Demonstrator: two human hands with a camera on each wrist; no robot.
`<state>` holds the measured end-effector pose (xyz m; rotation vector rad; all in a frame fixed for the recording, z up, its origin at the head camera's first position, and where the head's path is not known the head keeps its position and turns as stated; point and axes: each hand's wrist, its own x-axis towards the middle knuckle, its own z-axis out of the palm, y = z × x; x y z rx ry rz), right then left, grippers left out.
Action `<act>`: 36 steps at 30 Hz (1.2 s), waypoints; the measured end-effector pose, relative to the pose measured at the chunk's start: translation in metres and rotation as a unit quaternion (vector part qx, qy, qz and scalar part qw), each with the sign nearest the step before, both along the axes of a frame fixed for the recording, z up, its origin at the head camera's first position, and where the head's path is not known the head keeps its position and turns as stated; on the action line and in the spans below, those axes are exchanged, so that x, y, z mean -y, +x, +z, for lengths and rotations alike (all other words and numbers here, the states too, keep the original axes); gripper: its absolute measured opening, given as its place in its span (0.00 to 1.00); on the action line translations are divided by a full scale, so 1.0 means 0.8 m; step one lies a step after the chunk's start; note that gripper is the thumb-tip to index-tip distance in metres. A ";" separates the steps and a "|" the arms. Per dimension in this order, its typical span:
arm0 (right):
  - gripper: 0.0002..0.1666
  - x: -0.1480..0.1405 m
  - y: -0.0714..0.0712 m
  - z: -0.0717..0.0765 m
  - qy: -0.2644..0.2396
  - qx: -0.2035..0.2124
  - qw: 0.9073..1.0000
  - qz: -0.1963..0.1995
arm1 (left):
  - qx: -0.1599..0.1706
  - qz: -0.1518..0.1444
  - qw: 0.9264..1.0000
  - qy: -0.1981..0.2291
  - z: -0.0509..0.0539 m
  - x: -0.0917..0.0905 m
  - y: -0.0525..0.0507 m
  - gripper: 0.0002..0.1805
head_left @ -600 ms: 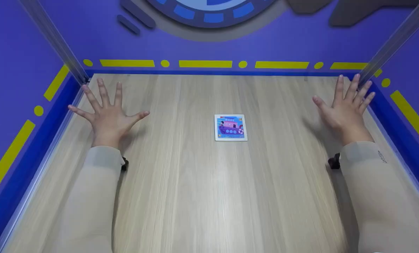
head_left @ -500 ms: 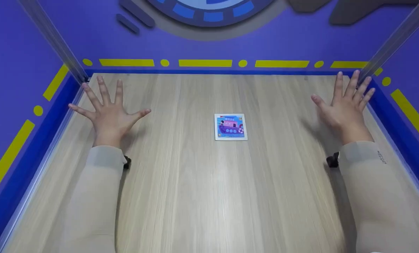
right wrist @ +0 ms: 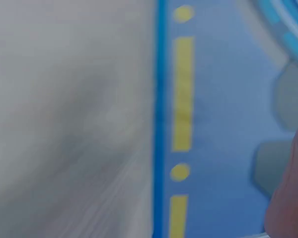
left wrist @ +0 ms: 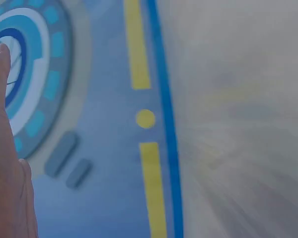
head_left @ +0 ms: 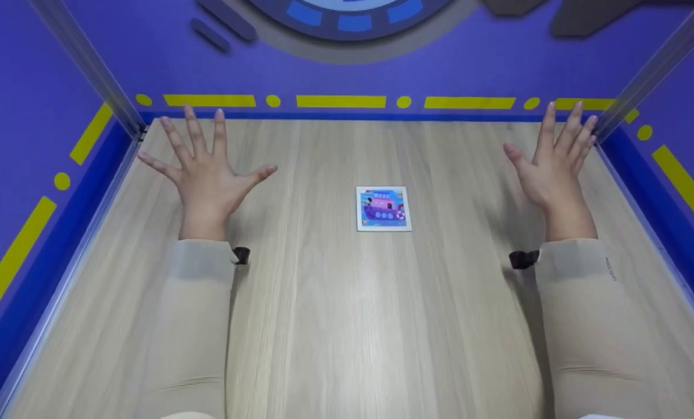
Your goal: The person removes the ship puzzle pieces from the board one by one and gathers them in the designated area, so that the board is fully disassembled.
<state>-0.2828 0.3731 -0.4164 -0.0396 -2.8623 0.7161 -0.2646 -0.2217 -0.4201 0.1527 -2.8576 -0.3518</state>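
A square picture tile [head_left: 383,209] with a white border and a pink and purple ship lies flat near the middle of the wooden table. To its left, my left hand [head_left: 207,177] hovers with fingers spread wide and holds nothing. On the other side my right hand [head_left: 556,171] is raised over the table, fingers straight, thumb apart, also holding nothing. Neither hand touches the tile. In the left wrist view part of the left hand [left wrist: 7,163] shows at the left edge; the right wrist view shows a bit of the right hand [right wrist: 292,198] at the lower right.
The wooden table [head_left: 347,326] is bordered by a blue back wall [head_left: 347,78] with yellow marks and a round raised panel. Blue side walls stand left and right, with clear strips at the back corners. Small black devices [head_left: 523,259] sit at both wrists.
Both hands have moved inward toward the tile and slightly farther toward the back wall. Their fingers remain spread. The tile stays in place on the table; the head view has shifted slightly.
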 end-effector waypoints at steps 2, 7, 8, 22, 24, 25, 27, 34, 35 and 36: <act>0.67 0.013 0.000 0.007 -0.015 -0.012 1.000 0.002 | -0.008 -0.005 1.000 0.011 0.006 -0.011 0.000 0.75; 0.65 0.049 -0.007 0.015 -0.046 -0.021 0.999 0.011 | -0.035 -0.032 0.998 0.031 0.017 -0.038 -0.002 0.75; 0.65 0.056 -0.010 0.015 -0.054 -0.020 0.998 0.014 | -0.038 -0.038 0.998 0.034 0.018 -0.043 -0.003 0.75; 0.59 0.176 -0.028 0.007 -0.137 -0.022 0.988 0.071 | -0.029 -0.095 0.991 0.084 0.022 -0.100 -0.017 0.68; 0.57 0.188 -0.028 0.003 -0.134 -0.019 0.988 0.078 | -0.026 -0.106 0.990 0.095 0.019 -0.106 -0.018 0.65; 0.56 0.193 -0.028 0.000 -0.134 -0.018 0.987 0.082 | -0.023 -0.111 0.989 0.099 0.017 -0.108 -0.018 0.63; 0.55 0.201 -0.029 -0.007 -0.132 -0.011 0.987 0.089 | -0.013 -0.124 0.986 0.111 0.012 -0.113 -0.018 0.59; 0.53 0.213 -0.033 -0.027 -0.128 0.036 0.987 0.086 | 0.029 -0.170 0.976 0.131 0.000 -0.125 -0.020 0.54; 0.53 0.214 -0.035 -0.029 -0.137 0.039 0.986 0.088 | 0.032 -0.174 0.976 0.130 -0.001 -0.127 -0.021 0.54; 0.52 0.214 -0.037 -0.030 -0.146 0.042 0.984 0.090 | 0.035 -0.178 0.975 0.130 -0.001 -0.129 -0.022 0.54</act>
